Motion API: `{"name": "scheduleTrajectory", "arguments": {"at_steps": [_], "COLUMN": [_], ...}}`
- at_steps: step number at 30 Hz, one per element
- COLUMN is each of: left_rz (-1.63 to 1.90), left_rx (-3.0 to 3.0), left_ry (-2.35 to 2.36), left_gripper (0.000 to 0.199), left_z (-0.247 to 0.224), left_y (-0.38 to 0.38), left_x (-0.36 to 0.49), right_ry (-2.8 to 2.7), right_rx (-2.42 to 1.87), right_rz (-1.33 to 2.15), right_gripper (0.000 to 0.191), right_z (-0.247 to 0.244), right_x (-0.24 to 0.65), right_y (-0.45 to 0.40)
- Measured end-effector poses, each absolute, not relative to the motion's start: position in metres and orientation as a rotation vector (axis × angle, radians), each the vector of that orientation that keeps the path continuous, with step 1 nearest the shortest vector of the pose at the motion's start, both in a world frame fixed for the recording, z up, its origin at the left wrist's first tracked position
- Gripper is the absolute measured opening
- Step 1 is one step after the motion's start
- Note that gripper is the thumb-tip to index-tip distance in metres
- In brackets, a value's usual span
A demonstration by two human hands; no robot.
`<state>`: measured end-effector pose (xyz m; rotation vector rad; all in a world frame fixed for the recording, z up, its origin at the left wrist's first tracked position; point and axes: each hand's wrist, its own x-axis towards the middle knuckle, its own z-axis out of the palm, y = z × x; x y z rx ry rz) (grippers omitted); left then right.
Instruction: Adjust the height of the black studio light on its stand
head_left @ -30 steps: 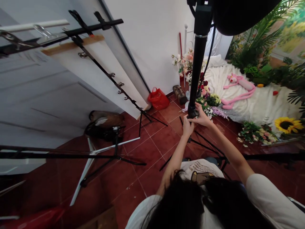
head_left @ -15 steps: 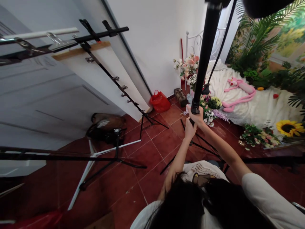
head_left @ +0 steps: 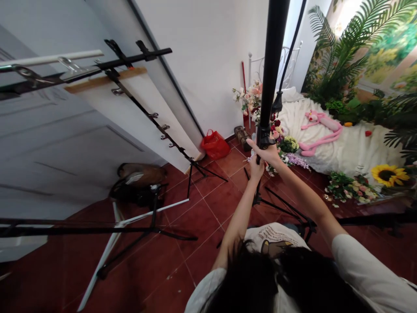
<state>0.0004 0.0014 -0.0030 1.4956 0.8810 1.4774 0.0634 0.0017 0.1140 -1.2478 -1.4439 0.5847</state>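
While I hold the tall black stand pole (head_left: 273, 56) upright in front of me, my right grip (head_left: 267, 153) closes around it at the collar clamp (head_left: 263, 140), with the fingers stretched across toward the left. My left grip (head_left: 256, 170) sits just below, against the lower pole, but most of its fingers are hidden, so I cannot tell how firmly it closes. The pole runs up past the top of my view and down to black tripod legs (head_left: 280, 203) spread on the red tile floor (head_left: 211, 204). A black cable (head_left: 290, 52) runs up its right side. Just beyond my hands, bunches of flowers (head_left: 288, 145) lie on the floor beside white fluffy bedding (head_left: 352, 145), where a pink plush toy (head_left: 321, 130) rests. Far left stands a red plastic bag (head_left: 215, 145). If the collar clamp slackens while my lower hold is loose, I judge the upper pole could slide down and pinch my fingers. Pushing the pole off vertical could tip the stand toward the flowers and bedding, and a snagged cable could pull it further over.
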Motion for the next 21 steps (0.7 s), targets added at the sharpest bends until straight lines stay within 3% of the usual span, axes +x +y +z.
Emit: {"name": "scheduleTrajectory", "arguments": {"at_steps": [5, 11, 16, 21], "left_rz": [1.397, 1.389, 1.378, 1.364], "left_rx": [1.482, 1.472, 1.485, 1.5], "left_ry": [0.808, 0.86, 0.839, 0.812], "left_gripper": [0.085, 0.088, 0.087, 0.087], "left_z": [0.002, -0.003, -0.003, -0.002], "left_y": [0.012, 0.009, 0.008, 0.008], "left_x": [0.004, 0.003, 0.0, 0.0], "right_ry": [-1.474, -1.666, -1.752, -1.813], "right_rx": [-1.296, -1.078, -1.228, -1.351], "right_rz": [0.555, 0.834, 0.828, 0.787], "right_gripper": [0.052, 0.059, 0.035, 0.029], "right_z": [0.119, 0.108, 0.056, 0.023], "right_x": [0.07, 0.127, 0.154, 0.145], "right_y": [-0.005, -0.026, -0.046, -0.042]}}
